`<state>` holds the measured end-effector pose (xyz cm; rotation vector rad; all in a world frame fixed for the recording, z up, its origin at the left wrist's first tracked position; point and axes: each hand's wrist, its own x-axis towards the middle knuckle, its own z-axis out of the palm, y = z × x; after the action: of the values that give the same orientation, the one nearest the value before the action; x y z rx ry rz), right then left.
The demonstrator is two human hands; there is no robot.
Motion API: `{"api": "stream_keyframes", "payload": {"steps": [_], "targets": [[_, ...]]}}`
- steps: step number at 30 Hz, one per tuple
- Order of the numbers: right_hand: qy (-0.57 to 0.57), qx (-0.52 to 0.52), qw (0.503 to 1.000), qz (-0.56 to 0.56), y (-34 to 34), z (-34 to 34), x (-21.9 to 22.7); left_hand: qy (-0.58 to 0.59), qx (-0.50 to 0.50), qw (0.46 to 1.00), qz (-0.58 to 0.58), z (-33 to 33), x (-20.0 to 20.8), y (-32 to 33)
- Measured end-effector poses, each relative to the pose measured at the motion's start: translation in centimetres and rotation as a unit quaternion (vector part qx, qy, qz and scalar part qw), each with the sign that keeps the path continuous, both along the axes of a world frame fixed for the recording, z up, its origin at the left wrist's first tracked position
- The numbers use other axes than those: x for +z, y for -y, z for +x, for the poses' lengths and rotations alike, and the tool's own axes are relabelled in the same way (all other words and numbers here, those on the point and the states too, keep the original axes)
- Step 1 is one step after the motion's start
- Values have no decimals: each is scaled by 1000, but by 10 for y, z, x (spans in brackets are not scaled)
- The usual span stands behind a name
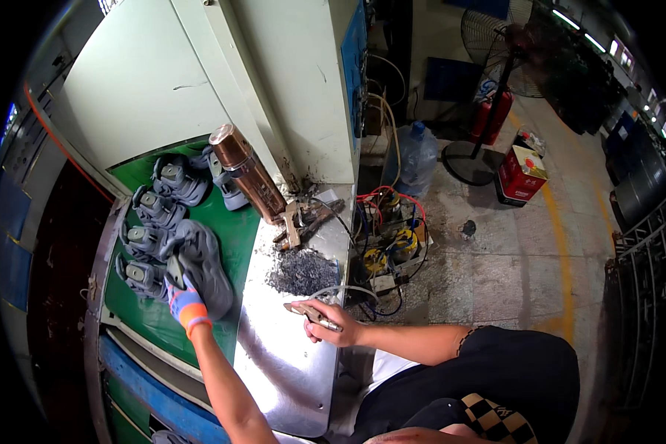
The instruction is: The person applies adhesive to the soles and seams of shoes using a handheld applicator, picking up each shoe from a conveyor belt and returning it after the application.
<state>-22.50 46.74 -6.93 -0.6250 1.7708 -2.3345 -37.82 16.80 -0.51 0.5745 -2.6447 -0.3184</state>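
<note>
Gloved left hand [186, 305] had a gray shoe [206, 263] near its opening, probably to steady it, at 10 o'clock from the right hand [345, 333], which gripped a slim tool [316, 317], tip safely clear.

The table [274, 370], left of centre in the frame, is viewed downward from head height, at close range, through a wide fisheye lens.

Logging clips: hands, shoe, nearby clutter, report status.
Gloved left hand at chunky grey shoe. Bare right hand grips slim metallic tool. Dark scrap pile on silver metal worktop.
</note>
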Motion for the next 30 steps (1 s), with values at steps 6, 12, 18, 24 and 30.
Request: {"api": "stream_keyframes", "payload": {"steps": [6,12,18,24,30], "targets": [[26,21,999,-33,-1,0,-2,115,-216,945,217,1,-24,93],[38,-6,998,-49,1,6,-5,189,126,959,-172,260,-4,382],[38,-22,998,-36,9,4,-1,147,-34,989,4,360,-57,402],[36,-26,999,-2,2,1,-1,185,125,973,-64,347,-57,330],[45,-30,997,-46,15,-1,-11,82,199,958,-191,433,11,255]]}}
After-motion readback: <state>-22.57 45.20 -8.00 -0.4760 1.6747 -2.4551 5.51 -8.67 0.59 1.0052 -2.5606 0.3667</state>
